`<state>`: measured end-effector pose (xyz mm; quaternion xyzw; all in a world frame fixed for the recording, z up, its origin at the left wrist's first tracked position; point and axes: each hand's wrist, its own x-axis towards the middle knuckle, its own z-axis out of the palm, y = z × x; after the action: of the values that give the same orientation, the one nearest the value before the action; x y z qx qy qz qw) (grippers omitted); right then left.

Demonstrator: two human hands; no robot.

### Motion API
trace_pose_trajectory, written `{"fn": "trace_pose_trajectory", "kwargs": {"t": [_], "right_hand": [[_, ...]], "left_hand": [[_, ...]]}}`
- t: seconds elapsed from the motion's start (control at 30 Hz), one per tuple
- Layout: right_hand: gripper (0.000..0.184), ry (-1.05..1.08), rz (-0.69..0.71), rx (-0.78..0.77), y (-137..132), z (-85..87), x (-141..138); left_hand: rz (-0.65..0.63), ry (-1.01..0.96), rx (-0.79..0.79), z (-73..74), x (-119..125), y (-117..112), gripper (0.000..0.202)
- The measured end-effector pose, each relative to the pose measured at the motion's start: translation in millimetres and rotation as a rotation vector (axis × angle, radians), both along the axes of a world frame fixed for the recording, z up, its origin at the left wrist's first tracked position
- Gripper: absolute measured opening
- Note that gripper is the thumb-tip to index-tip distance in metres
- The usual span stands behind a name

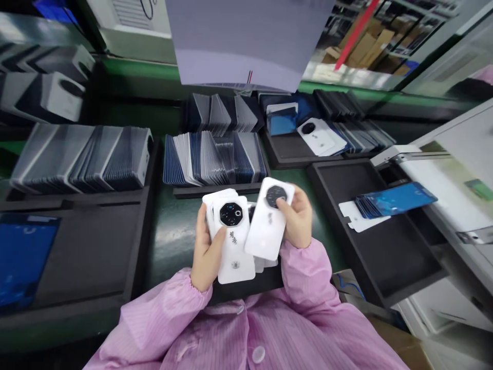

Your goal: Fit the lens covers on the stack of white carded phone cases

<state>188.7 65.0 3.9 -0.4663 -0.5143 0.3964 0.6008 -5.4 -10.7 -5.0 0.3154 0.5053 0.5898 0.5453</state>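
Fingers wrapped along its left side, my left hand (208,252) grips a small stack of white phone back covers (235,254). The front one has a black octagonal camera area, dark lettering and a small emblem. My right hand (298,218) pinches another white phone back cover (265,231) near its camera area, thumb on the front. This cover is tilted and overlaps the right edge of the stack. More pale pieces show partly behind and below the two; what supports them is hidden.
Black trays of upright thin panels (215,159) stand ahead and to the left (84,159). A back-right tray holds a white cover (321,136). The right tray (377,262) carries blue-filmed panels (404,199). A blue sheet (26,257) lies at left. A paper sheet (250,41) hangs ahead.
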Motion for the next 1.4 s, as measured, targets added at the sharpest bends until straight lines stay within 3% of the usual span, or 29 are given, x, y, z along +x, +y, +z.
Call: {"fn": "trace_pose_trajectory", "kwargs": {"t": [0.1,0.27,0.37,0.47,0.63,0.77,0.97,1.17,1.3,1.4], "right_hand": [[0.054,-0.012,-0.071,0.002,-1,-7.0,19],[0.046,-0.63,0.087,-0.107,-19,-26.3,-3],[0.048,-0.908,0.023,-0.01,-23,-25.8,-21],[0.044,-0.852,-0.036,0.13,-27,-7.9,-30],[0.042,-0.725,0.116,0.285,-29,19.5,-48],[0.036,-0.675,0.131,0.189,-27,15.7,-58],[0.021,-0.523,0.154,0.022,-25,8.5,-52],[0.014,-0.558,0.146,-0.003,-24,12.9,-50],[0.011,-0.792,0.107,0.198,-28,11.4,-50],[0.011,-0.85,0.199,0.456,-35,5.6,-50]], "left_hand": [[0.046,0.064,0.001,3.9,-4,-1,0.071],[0.103,0.156,-0.172,16.5,-4,-4,0.077],[0.094,0.178,-0.254,25.2,-2,-5,0.082],[0.064,0.196,-0.273,28.3,0,-6,0.085],[0.04,0.243,-0.201,24.4,8,-9,0.089],[0.014,0.248,-0.19,24.9,15,-11,0.092],[-0.027,0.239,-0.179,20.4,18,-13,0.097],[-0.063,0.28,-0.121,10.5,14,-15,0.091],[-0.051,0.266,-0.149,6.7,12,-11,0.088],[-0.016,0.247,-0.139,4.4,10,-8,0.089]]}}
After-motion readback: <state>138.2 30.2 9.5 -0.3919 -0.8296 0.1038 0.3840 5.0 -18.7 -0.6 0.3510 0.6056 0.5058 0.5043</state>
